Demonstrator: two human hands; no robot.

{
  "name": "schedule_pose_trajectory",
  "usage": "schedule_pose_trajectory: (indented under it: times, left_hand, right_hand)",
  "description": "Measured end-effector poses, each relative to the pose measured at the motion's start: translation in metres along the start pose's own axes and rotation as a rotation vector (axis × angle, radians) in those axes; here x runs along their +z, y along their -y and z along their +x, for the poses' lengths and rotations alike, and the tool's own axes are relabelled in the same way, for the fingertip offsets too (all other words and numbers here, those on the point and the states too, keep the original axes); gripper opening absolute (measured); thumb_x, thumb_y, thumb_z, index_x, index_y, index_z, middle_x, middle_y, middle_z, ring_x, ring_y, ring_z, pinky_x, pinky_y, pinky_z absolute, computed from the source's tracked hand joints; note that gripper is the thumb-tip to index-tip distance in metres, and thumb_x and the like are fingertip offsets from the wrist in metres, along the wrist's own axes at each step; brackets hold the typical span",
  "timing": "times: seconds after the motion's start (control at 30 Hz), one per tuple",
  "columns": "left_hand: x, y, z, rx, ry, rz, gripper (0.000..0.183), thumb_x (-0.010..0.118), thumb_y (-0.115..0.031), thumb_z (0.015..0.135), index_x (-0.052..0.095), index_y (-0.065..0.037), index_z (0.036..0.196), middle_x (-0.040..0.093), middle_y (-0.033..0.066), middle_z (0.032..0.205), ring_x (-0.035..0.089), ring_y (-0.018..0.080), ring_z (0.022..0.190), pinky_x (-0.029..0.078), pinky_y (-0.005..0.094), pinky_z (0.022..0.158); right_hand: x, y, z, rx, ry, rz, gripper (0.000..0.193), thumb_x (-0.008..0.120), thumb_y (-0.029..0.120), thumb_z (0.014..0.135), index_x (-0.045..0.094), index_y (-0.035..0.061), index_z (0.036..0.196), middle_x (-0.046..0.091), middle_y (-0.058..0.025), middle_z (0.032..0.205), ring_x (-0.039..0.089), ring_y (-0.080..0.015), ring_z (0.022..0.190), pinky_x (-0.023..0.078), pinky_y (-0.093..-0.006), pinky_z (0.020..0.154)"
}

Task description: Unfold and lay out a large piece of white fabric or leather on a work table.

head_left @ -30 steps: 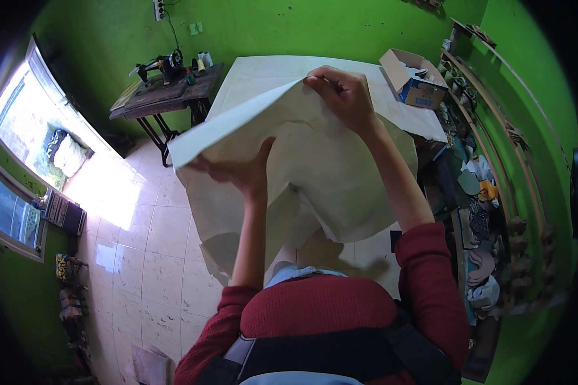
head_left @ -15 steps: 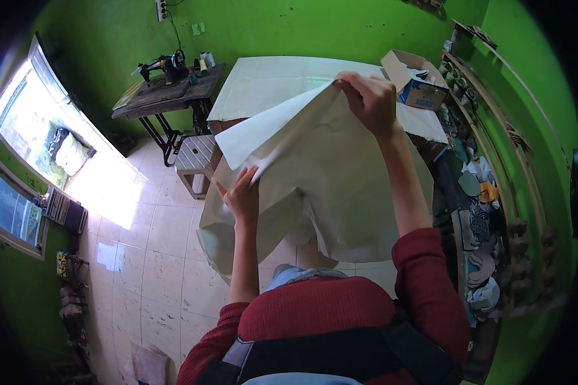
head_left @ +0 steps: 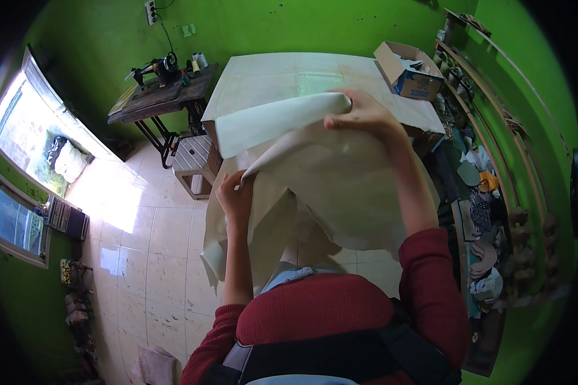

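Observation:
A large, limp cream sheet [head_left: 359,186], leather-like, hangs in front of me, over the near side of the table [head_left: 263,74]. Its far edge is turned over into a paler flap [head_left: 270,122]. My right hand [head_left: 369,119] is closed on the folded edge at the flap's right end, thumb on the near side. Lower and to the left, my left hand [head_left: 236,199] pinches another part of the sheet's edge between thumb and fingers. From there the material drops in loose folds toward the floor, with a curled corner [head_left: 214,260] at the lower left.
A black sewing machine [head_left: 160,69] stands on a wooden table at the far left, beside a plastic stool [head_left: 196,160]. An opened cardboard box [head_left: 417,83] sits on the table's far right corner. Along the right wall run wooden racks [head_left: 488,122] and piled scraps [head_left: 485,256].
My right hand has turned over and come slightly down with the edge, rolling the flap. My left hand has shifted a little left and down and closed into a pinch.

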State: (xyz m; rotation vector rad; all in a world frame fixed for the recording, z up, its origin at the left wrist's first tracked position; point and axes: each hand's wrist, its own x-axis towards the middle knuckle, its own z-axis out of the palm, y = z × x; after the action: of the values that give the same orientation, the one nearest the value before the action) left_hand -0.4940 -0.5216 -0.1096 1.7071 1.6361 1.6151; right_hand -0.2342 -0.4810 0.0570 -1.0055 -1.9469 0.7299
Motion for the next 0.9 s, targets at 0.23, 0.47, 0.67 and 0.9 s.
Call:
schedule_pose_trajectory:
  times: [0.23, 0.47, 0.67, 0.9]
  left_hand:
    - [-0.007, -0.015, 0.004, 0.044, 0.023, 0.150, 0.021, 0.074, -0.021, 0.065, 0.065, -0.003, 0.074, 0.060, 0.0122, 0.065, 0.057, 0.0280, 0.061, 0.043, 0.0355, 0.061]
    - [-0.028, -0.015, 0.009, 0.069, 0.232, 0.300, 0.015, 0.070, -0.015, 0.065, 0.066, -0.005, 0.074, 0.063, 0.0142, 0.075, 0.059, 0.0296, 0.073, 0.044, 0.0357, 0.066]
    - [-0.019, -0.008, 0.007, 0.137, 0.216, 0.313, 0.017, 0.067, -0.014, 0.067, 0.064, -0.004, 0.079, 0.063, 0.0134, 0.077, 0.060, 0.0292, 0.072, 0.045, 0.0359, 0.064]
    - [0.014, -0.048, -0.005, 0.142, 0.104, 0.043, 0.047, 0.079, -0.028, 0.057, 0.058, -0.002, 0.090, 0.063, 0.0097, 0.079, 0.060, 0.0258, 0.068, 0.047, 0.0350, 0.064]
  right_hand:
    - [-0.013, -0.017, -0.010, 0.166, 0.291, 0.003, 0.014, 0.063, -0.001, 0.064, 0.062, -0.0036, 0.078, 0.061, -0.0008, 0.070, 0.050, -0.0061, 0.069, 0.042, -0.0206, 0.063]
    - [0.008, 0.005, -0.024, -0.077, -0.029, -0.607, 0.027, 0.053, -0.008, 0.056, 0.061, 0.0021, 0.080, 0.061, -0.0142, 0.073, 0.060, -0.0255, 0.070, 0.044, -0.0302, 0.064]
    - [0.013, -0.027, -0.020, -0.144, 0.100, -0.336, 0.033, 0.048, -0.009, 0.058, 0.060, 0.0031, 0.086, 0.061, -0.0124, 0.077, 0.059, -0.0210, 0.069, 0.044, -0.0293, 0.064]
    - [0.026, -0.053, -0.027, 0.331, 0.107, 0.394, 0.030, 0.041, -0.010, 0.073, 0.058, -0.0028, 0.097, 0.059, -0.0061, 0.091, 0.055, -0.0115, 0.081, 0.044, -0.0216, 0.072]
